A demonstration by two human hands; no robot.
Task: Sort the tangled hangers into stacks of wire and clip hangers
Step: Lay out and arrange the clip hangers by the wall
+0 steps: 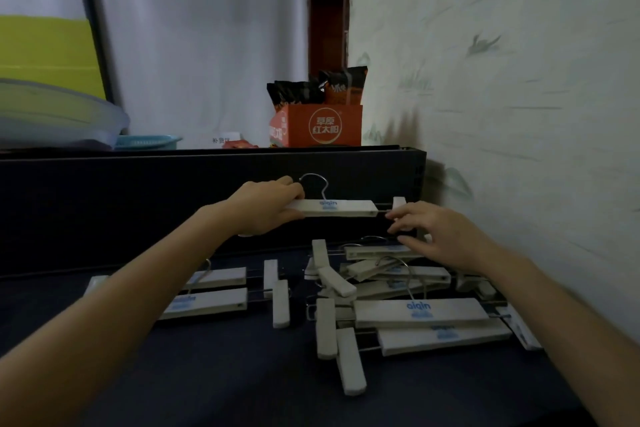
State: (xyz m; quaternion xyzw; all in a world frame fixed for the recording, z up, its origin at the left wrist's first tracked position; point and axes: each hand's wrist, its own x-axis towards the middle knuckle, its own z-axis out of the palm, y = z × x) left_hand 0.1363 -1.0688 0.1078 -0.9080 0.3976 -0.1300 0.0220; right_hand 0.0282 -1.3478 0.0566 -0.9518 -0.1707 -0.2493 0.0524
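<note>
Forearms (138, 274) (bare to the frame edge), left grip (268, 206), right grip (438, 236)

Dark blue surface (242, 374). At left, pair of white clip hangers (207, 302) lying side by side, bars parallel. At right, tangled heap of white clip hangers (415, 312), overlapping and crossed.

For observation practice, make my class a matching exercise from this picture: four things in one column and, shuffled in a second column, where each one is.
1. lifted hanger
2. orange box
3. hanger pile
4. blue tray

A. on the dark cloth, lower right
B. on the back ledge, against the wall
C. gripped by the left hand, above the cloth
D. on the back ledge, beside the clear tub

Pairs: 1-C, 2-B, 3-A, 4-D
</note>
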